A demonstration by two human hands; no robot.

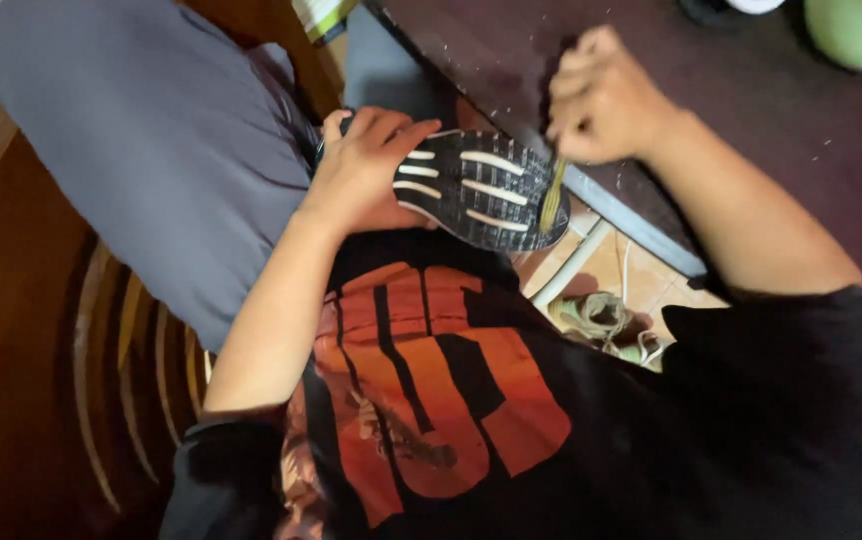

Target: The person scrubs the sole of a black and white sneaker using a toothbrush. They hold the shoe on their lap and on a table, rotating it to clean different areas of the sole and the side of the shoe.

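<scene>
My left hand (366, 170) grips a black shoe (486, 190) turned sole up, its tread dark with pale bars. My right hand (601, 95) is closed around a small brush whose yellowish bristles (552, 198) touch the sole near its toe end. The brush's handle is hidden inside my fist. Both hands are in front of my chest, over the edge of a dark table (751, 120).
My grey trouser leg (151, 140) fills the upper left. A wooden slatted chair (121, 360) is at the lower left. Below the table edge lie a tiled floor, a white table leg (571, 265) and a bundle of cloth and cords (606, 320). A green object (861, 30) sits top right.
</scene>
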